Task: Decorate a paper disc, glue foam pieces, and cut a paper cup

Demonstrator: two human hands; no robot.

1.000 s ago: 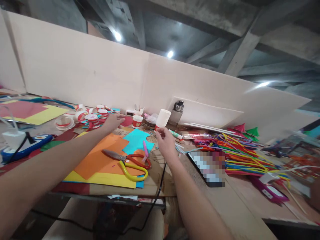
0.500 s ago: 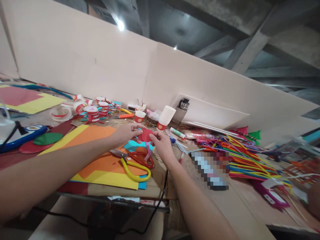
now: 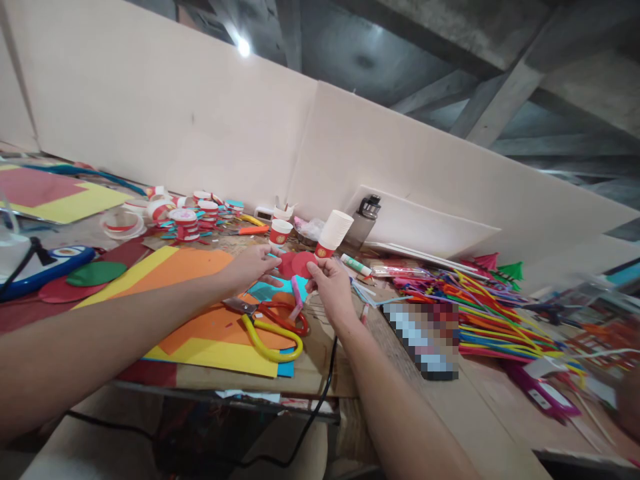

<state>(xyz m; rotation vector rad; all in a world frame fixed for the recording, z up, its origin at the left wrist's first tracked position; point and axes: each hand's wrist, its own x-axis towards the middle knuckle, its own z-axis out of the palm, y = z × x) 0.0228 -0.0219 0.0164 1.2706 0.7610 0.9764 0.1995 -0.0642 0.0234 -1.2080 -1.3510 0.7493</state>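
Observation:
My right hand pinches a red paper circle at its right edge. A second red circle shows partly behind it on the left; whether the two touch is unclear. My left hand is just left of them, fingers apart, with nothing seen in its grip. Below the hands, scissors with yellow handles and red-orange handles lie on orange paper and yellow paper. Light-blue paper and a pink strip are under the hands.
Behind the hands stand a paper cup, a stack of cups and a bottle. Cut cup pieces are at the back left, a green circle at left. Colourful pipe cleaners lie right. A black cable hangs over the front edge.
My left hand has moved slightly left and its fingers have spread off the red circle. Two overlapping red circles now show, one in my right hand, which has shifted slightly right.

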